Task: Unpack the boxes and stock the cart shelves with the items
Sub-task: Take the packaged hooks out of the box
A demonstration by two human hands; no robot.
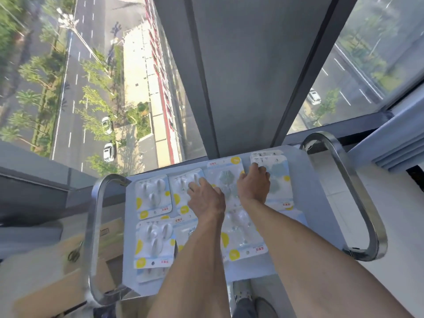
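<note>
Our left hand (pixel 206 198) and right hand (pixel 253 182) press flat on hook packs (pixel 153 196) covering the cart (pixel 309 180); a box (pixel 57 283) sits left.

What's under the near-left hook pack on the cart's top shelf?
Beneath the near-left hook pack, another pack's lower edge shows on the cart shelf; its remainder is covered.

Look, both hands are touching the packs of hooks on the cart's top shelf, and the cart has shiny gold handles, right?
Not gold. The head view shows curved silver metal handles. The rest holds: the left hand and right hand do touch the clear plastic hook packs on the pale blue cart shelf.
</note>
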